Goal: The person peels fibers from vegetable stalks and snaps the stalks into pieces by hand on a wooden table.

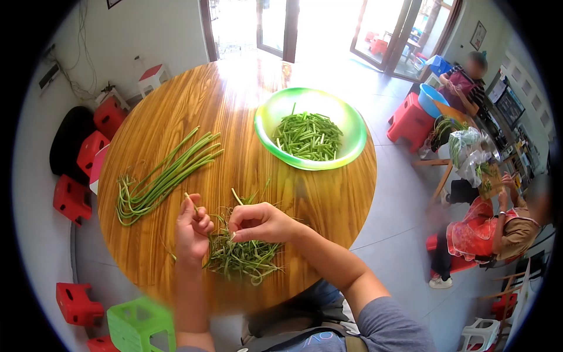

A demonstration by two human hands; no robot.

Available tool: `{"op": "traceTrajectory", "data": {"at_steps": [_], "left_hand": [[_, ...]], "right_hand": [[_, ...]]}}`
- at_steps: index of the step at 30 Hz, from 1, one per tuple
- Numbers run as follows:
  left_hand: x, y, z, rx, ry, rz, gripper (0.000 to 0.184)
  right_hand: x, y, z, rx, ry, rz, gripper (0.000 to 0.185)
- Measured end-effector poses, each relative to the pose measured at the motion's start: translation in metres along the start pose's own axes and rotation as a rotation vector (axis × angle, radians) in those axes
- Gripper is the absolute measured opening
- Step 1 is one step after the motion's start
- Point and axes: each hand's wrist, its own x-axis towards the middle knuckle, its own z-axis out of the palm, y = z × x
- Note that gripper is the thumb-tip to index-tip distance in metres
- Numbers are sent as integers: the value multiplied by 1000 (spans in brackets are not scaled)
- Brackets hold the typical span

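Note:
My left hand (pixel 193 227) is closed around a green garlic scape, whose pale end pokes up between thumb and fingertip. Close by on the right, my right hand (pixel 263 223) pinches thumb and fingers together; a small pale bit shows at the tips, too small to name. Beneath both hands lies a tangled pile of thin green trimmings (pixel 246 258) on the wooden table. Long whole garlic scapes (pixel 170 170) rest in a bunch to the left. A green-and-white bowl (pixel 346 154) farther back holds many short cut scape pieces (pixel 309 136).
The round wooden table (pixel 146 252) fills the middle. Red stools (pixel 75 196) and a green stool (pixel 138 325) stand around its left side. To the right, two people sit near another table with vegetables and plastic bags (pixel 466 152). A blue basin (pixel 431 98) sits on a red stool.

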Motion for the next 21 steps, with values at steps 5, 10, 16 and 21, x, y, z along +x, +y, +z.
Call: {"op": "traceTrajectory", "data": {"at_steps": [5, 10, 16, 21], "left_hand": [[-1, 10, -11, -13, -179, 31, 25], [-16, 6, 14, 236, -176, 162, 20], [-24, 3, 27, 474, -259, 46, 20], [-27, -11, 34, 524, -303, -115, 22]], "right_hand": [[2, -17, -6, -111, -10, 344, 15], [0, 6, -10, -562, -55, 82, 22], [8, -12, 1, -271, 293, 277, 23], [4, 25, -8, -249, 226, 3, 20]]}}
